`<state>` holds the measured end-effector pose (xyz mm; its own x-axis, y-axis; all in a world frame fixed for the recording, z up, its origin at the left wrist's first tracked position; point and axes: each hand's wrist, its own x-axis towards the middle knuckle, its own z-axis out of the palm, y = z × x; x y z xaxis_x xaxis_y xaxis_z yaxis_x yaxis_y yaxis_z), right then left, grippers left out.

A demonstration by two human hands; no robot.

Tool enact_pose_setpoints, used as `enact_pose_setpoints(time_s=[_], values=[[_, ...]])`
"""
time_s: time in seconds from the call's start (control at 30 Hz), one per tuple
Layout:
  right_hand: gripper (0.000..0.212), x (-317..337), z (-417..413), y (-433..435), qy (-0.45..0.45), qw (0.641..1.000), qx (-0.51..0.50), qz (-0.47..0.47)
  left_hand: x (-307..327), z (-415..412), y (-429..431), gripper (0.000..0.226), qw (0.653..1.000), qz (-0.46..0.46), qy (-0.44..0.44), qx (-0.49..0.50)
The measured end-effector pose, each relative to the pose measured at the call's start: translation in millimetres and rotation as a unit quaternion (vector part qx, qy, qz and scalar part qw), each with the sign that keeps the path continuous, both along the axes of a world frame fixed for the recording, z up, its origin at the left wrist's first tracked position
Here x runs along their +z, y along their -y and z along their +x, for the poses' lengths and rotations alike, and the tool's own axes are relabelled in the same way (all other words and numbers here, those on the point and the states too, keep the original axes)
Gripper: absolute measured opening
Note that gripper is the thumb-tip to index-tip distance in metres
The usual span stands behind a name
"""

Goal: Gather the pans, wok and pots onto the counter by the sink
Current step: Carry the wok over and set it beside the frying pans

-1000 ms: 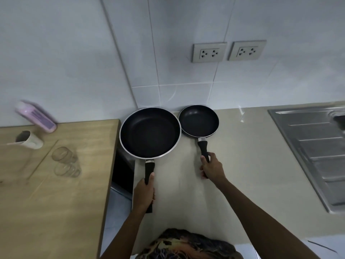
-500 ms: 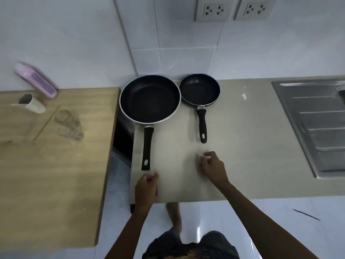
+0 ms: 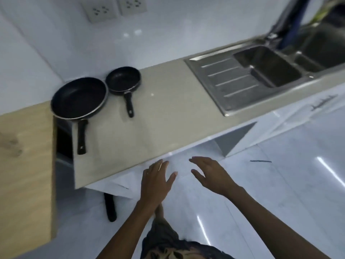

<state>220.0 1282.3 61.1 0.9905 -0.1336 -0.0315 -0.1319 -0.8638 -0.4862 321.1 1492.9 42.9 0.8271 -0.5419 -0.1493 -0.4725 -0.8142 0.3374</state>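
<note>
A large black frying pan point(image 3: 79, 98) lies at the left end of the beige counter point(image 3: 164, 116), its black handle pointing toward me. A small black frying pan point(image 3: 122, 80) lies just right of it, close to the tiled wall. The steel sink point(image 3: 261, 70) with its ribbed drainboard lies to the right along the same counter. My left hand point(image 3: 155, 181) and my right hand point(image 3: 212, 174) hang in front of the counter's near edge, over the floor. Both have fingers spread and hold nothing.
A wooden table point(image 3: 24, 165) adjoins the counter on the left, with a dark gap between them. Two wall sockets point(image 3: 113, 8) sit above the pans. A black rod-like object point(image 3: 110, 206) lies on the glossy white floor under the counter.
Both hands let go of the pan handles and drew back off the counter, fingers now spread. The view swung right, bringing the sink basin into sight. The pans stayed put.
</note>
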Motion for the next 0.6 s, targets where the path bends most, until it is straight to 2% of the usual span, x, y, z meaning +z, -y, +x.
enact_pose_setpoints(time_s=[0.13, 0.3, 0.43, 0.6], values=[[0.047, 18, -88, 54, -0.013, 0.994, -0.078, -0.076, 13, -58, 76, 0.076, 0.993, 0.015, 0.025, -0.112], [0.062, 35, -165, 121, -0.054, 0.972, -0.185, -0.136, 31, -101, 180, 0.086, 0.967, 0.031, 0.047, -0.250], [0.066, 39, -215, 172, -0.090, 0.940, -0.290, -0.154, 39, -125, 267, 0.089, 0.941, 0.023, 0.064, -0.331], [0.068, 33, -261, 252, -0.120, 0.901, -0.389, -0.151, 40, -157, 393, 0.083, 0.904, -0.001, 0.101, -0.415]])
